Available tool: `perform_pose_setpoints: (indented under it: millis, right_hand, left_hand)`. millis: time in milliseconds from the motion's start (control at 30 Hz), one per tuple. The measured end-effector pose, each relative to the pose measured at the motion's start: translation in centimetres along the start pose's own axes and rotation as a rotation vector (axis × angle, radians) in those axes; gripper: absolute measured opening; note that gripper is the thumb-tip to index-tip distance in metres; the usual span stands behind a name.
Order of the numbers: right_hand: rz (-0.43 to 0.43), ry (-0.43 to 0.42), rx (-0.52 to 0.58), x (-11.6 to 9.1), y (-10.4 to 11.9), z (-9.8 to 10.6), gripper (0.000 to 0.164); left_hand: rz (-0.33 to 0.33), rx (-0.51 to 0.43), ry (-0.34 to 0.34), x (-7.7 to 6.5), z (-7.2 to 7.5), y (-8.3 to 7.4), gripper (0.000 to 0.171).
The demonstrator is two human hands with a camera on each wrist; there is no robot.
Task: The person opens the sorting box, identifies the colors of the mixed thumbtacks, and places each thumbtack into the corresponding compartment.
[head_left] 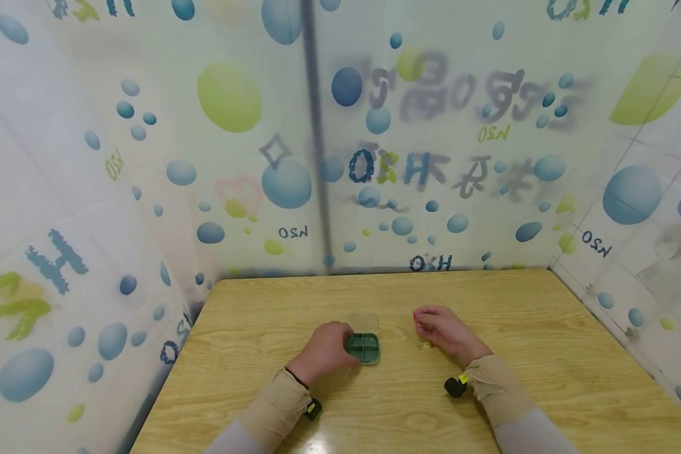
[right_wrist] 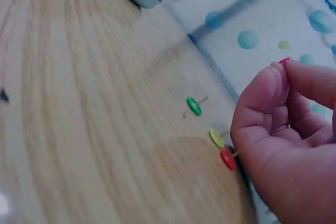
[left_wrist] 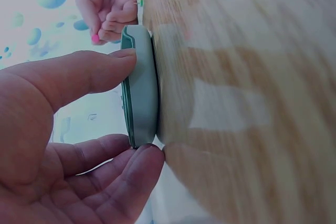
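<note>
A small green pill box (head_left: 371,356) with compartments sits on the table, its clear lid (head_left: 364,322) tipped open at the back. My left hand (head_left: 325,350) grips the box from its left side, thumb (left_wrist: 113,69) on one edge and fingertips on the other. To the right, my right hand (head_left: 445,329) pinches a pink thumbtack (right_wrist: 284,60) between thumb and forefinger, raised above the table. Beneath that hand lie a green thumbtack (right_wrist: 194,106), a yellow thumbtack (right_wrist: 216,138) and a red thumbtack (right_wrist: 228,159), heads down with their pins sticking up.
The wood-grain table (head_left: 261,309) carries these things. A curtain (head_left: 232,164) printed with blue and green drops hangs behind it and at both sides. Small black cameras (head_left: 456,386) are strapped to both wrists.
</note>
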State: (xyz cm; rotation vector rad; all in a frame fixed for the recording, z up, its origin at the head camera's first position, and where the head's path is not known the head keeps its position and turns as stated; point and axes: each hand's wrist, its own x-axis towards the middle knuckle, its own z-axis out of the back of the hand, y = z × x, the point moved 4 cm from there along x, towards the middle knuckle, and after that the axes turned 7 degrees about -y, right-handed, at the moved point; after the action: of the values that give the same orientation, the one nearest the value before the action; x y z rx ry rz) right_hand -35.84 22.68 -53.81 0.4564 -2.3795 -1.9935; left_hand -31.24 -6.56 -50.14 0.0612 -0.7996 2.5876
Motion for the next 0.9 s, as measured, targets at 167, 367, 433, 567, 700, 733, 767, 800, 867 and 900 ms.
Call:
perform_pose_setpoints:
  millis: [167,367,433,567,700,733,767,800,867,900]
  right_hand:
    - [-0.025,0.039,0.115,0.2,-0.3,1.1,0.024]
    - [-0.03,0.073,0.212,0.5,-0.1,1.6,0.025]
    - [-0.043,0.073,0.253,0.5,0.1,1.7,0.026]
    - [-0.059,0.071,0.364,0.3,0.3,1.8,0.028]
    - [-0.004,0.177,0.57,0.0,0.6,1.9,0.038]
    - [0.012,0.211,0.624,-0.2,0.7,1.9,0.04]
    - [0.028,0.241,0.669,-0.2,0.8,2.0,0.041]
    - [0.042,0.261,0.705,-0.3,0.9,2.1,0.041]
    - [0.052,0.276,0.746,-0.3,0.9,2.2,0.039]
    - [0.053,0.276,0.752,-0.3,0.8,2.3,0.039]
  left_hand:
    - [-0.026,0.017,-0.02,0.3,0.1,0.1,0.049]
    - [-0.045,0.02,-0.033,0.4,0.3,0.0,0.049]
    - [-0.044,0.01,-0.029,0.3,0.3,-0.1,0.05]
    - [-0.033,0.013,-0.023,0.3,0.2,0.0,0.05]
    - [-0.029,0.022,-0.018,0.2,0.1,0.1,0.05]
    - [-0.027,0.023,-0.016,0.2,0.1,0.0,0.05]
    - [-0.028,0.023,-0.015,0.2,0.1,0.0,0.05]
    - [-0.029,0.023,-0.014,0.2,0.1,0.0,0.05]
    - [-0.031,0.017,-0.012,0.1,0.0,0.0,0.05]
    - [-0.031,0.016,-0.011,0.1,0.0,0.0,0.05]
